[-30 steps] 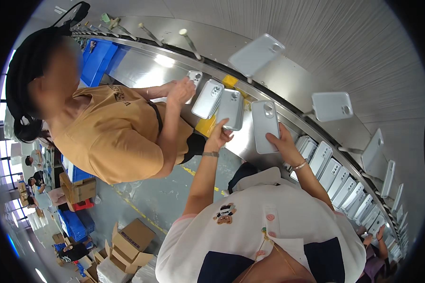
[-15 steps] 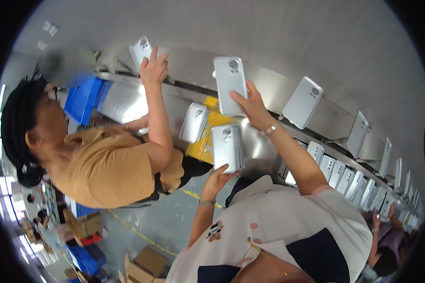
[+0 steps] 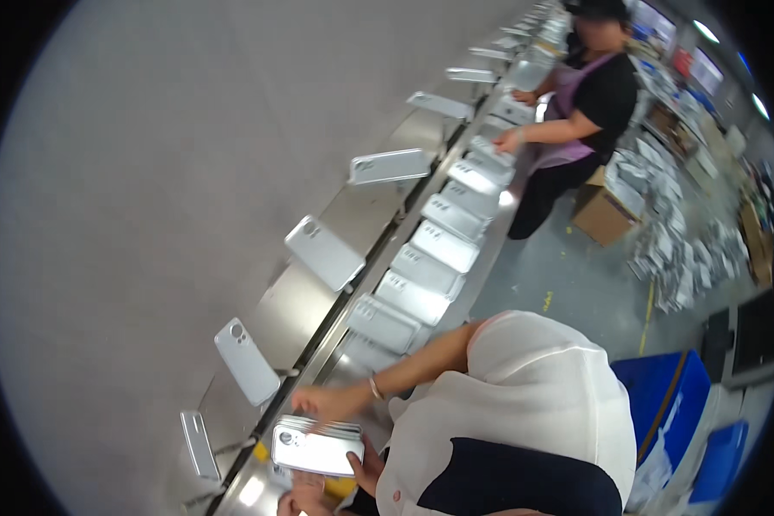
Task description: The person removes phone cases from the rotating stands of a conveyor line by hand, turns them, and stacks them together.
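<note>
A stack of silvery phone back covers (image 3: 316, 447) is cradled from below, the right hand (image 3: 365, 471) closed on its near edge, apparently to keep it level. The left hand (image 3: 320, 402) rests over the stack's top, fingers spread; whether a cover is pinched cannot be told. Beyond the hands, single covers (image 3: 247, 361) are propped on pegs along a steel line (image 3: 301, 314), evenly spaced. Further off, a co-worker's hand (image 3: 506, 140) is laid on flat covers (image 3: 445, 247).

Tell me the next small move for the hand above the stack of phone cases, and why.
Likely pinch the top case off the stack of cases with the right hand. That hand sits at the stack's upper edge, grip blurred, while the left hand holds the stack from below, beside a hanging case.
</note>
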Motion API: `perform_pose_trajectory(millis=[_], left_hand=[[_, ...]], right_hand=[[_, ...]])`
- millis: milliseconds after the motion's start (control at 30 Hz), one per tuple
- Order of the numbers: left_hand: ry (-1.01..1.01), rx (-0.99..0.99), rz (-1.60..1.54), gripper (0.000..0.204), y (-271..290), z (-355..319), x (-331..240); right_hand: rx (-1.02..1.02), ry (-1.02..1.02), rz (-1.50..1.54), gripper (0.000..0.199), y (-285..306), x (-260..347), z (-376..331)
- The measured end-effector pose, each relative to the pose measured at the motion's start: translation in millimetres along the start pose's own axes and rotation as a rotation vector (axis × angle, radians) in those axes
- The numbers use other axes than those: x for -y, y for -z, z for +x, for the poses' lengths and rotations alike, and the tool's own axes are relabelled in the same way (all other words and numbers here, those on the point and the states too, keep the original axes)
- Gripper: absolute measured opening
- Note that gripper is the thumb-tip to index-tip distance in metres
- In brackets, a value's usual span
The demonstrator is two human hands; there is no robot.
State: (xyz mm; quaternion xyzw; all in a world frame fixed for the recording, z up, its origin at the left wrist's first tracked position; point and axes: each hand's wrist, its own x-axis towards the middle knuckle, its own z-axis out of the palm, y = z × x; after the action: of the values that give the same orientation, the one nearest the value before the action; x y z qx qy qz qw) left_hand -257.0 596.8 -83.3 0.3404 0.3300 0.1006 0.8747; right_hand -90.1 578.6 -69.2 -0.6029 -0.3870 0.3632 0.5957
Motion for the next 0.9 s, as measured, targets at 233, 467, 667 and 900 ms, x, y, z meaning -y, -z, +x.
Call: perform_pose_trajectory(millis=[233, 467, 667, 900], left_hand=[[0.145, 0.162, 0.117, 0.065, -64, 33, 20], [0.198, 0.192, 0.090, 0.063, -108, 39, 37], [-0.139, 0.038, 0.640, 0.059, -127, -14, 40], [-0.069, 0.220, -0.533, 0.071, -107, 71, 229]], right_hand=[[-0.047, 0.233, 0.041, 0.056, 21, 26, -85], [-0.119, 0.312, -0.379, 0.029, 62, 39, -109], [-0.122, 0.035, -0.747, 0.017, 157, 65, -124], [0.019, -0.204, 0.076, 0.034, 247, -63, -201]])
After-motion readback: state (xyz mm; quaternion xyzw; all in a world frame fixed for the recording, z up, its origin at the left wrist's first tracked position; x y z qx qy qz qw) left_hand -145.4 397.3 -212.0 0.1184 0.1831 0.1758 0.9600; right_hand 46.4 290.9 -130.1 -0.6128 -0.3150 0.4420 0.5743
